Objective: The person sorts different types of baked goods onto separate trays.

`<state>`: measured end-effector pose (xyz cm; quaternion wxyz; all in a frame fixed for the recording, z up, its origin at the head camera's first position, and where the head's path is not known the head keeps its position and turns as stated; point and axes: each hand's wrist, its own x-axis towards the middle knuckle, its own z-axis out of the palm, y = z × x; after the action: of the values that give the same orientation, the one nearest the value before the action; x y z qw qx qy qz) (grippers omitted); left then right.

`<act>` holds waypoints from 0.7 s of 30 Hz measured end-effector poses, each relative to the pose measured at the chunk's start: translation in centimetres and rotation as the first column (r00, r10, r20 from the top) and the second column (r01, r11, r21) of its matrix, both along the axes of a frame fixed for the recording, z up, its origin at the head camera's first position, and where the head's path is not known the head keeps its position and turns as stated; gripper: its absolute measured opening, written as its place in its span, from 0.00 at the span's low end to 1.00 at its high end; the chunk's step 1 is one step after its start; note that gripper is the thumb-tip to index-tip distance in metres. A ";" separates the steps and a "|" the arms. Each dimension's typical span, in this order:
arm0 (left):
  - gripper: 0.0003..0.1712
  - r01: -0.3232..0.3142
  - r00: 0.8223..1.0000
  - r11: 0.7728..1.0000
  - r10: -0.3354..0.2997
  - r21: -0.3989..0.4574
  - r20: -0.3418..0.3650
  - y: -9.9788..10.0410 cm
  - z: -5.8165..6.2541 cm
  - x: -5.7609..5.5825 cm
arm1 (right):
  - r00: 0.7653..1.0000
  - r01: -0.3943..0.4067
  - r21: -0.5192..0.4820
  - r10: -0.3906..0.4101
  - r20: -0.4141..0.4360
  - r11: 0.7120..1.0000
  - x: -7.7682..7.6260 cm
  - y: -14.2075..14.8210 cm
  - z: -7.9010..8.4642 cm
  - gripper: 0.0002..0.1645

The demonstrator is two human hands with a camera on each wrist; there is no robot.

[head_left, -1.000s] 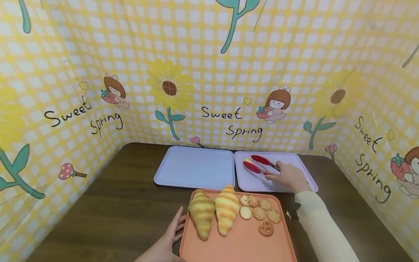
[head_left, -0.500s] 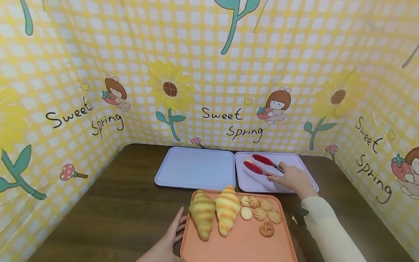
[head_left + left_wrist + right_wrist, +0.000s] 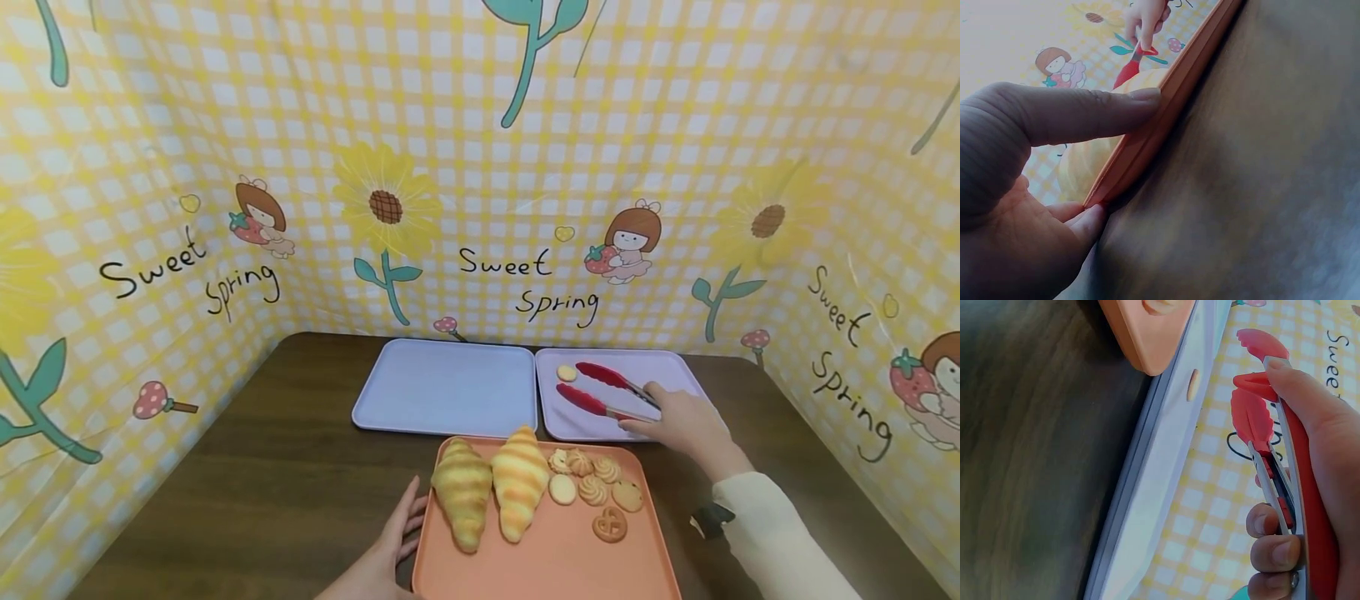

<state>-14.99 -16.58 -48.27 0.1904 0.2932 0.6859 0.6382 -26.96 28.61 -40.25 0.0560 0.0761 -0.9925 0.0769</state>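
Note:
In my right hand I hold red-tipped kitchen tongs by their handles, low over the lilac tray at the back right. The tongs' red tips stand apart with nothing between them. Just left of the tips, a small round cookie lies on that tray. My left hand rests against the left side of the orange tray, its thumb and fingertips touching the rim. Two croissants, one browner and one paler, lie on the orange tray near my left hand.
Several cookies sit at the orange tray's right side, with a pretzel-shaped cookie nearest me. A pale blue tray stands beside the lilac one on the dark wooden table. A checked cloth hangs behind.
The tongs have come away from the small cookie, moving right and slightly toward me. The cookie now lies free on the lilac tray. My left hand has stayed in place.

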 end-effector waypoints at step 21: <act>0.76 -0.007 0.999 1.000 0.007 0.004 0.038 -0.2 0.2 0.0 | 0.987 -0.067 0.008 0.068 -0.143 0.998 7.6 0.4 0.8 0.38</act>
<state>-14.95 -16.76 -48.05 0.2006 0.2792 0.6817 0.6458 -19.38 28.96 -39.47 0.1243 0.1151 -0.9830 0.0715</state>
